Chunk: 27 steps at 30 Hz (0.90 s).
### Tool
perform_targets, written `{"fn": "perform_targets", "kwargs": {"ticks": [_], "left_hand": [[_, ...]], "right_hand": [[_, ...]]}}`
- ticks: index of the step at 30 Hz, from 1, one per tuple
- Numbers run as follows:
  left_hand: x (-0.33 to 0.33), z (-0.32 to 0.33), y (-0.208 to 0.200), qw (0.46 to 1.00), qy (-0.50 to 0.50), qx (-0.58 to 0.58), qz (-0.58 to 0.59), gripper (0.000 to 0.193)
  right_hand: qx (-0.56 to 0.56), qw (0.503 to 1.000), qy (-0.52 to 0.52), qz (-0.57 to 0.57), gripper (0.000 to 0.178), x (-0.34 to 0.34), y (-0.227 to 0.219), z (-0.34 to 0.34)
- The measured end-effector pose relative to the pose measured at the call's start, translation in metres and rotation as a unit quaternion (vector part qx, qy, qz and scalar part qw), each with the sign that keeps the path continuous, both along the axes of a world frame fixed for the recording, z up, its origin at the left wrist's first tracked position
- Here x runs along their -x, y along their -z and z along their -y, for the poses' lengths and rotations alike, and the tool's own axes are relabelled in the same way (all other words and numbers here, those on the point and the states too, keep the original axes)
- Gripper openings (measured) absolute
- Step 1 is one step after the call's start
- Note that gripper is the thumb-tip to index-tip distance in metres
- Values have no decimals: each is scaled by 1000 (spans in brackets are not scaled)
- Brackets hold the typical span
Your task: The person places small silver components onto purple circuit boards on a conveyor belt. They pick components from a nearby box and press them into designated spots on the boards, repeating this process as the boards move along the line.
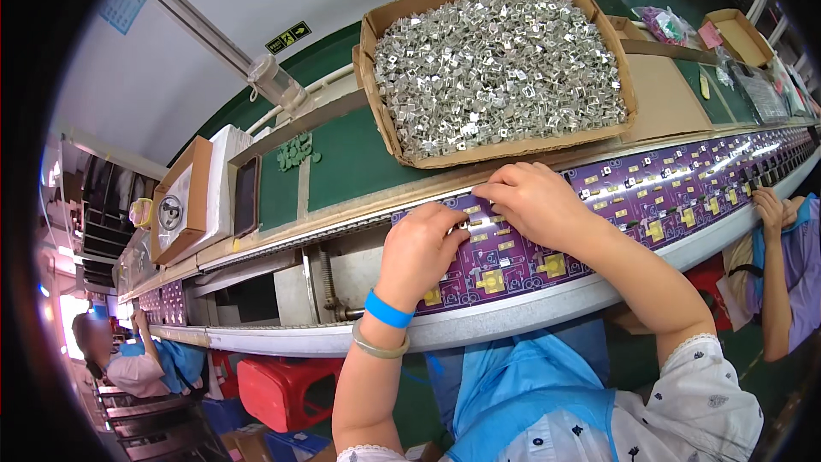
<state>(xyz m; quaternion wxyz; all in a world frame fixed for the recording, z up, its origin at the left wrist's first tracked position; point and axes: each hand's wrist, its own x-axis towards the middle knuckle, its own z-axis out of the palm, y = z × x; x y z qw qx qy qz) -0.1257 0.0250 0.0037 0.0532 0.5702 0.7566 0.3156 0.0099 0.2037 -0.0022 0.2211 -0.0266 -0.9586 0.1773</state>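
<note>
A purple circuit board (513, 250), carrying several small components and yellow blocks, lies on the conveyor rail in front of me. My left hand (421, 250), with a blue band and a bangle on its wrist, bends over the board's left end. Its thumb and index finger pinch at a small part by a board component, too covered to name. Just to the right, my right hand (534, 204) rests over the board's far edge, fingertips pinched together. Whatever they hold is hidden. Beyond my hands stands a cardboard box (513, 147) heaped with small silvery metal clips (505, 68).
More purple boards (676, 184) line the conveyor rightward, where a co-worker's hand (770, 210) touches one. Another person (141, 359) sits far left. Small green pieces (298, 151) lie on the green bench strip. A clear jug (275, 81) and a red stool (275, 389) stand nearby.
</note>
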Motion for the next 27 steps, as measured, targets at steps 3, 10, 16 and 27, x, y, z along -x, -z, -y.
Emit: {"fn": "perform_targets", "kwargs": {"ticks": [3, 10, 16, 27], "left_hand": [[-2, -5, -15, 1000, -1, 3, 13, 23], [23, -81, -44, 995, -43, -73, -50, 17], [46, -140, -22, 986, -108, -10, -124, 14], [49, -117, -37, 990, -69, -84, 88, 17]], "right_hand": [[22, 998, 7, -61, 17, -2, -20, -13], [-61, 991, 116, -30, 14, 46, -34, -85], [-33, 987, 155, 35, 19, 62, -29, -86], [179, 972, 128, -84, 22, 41, -37, -75]]}}
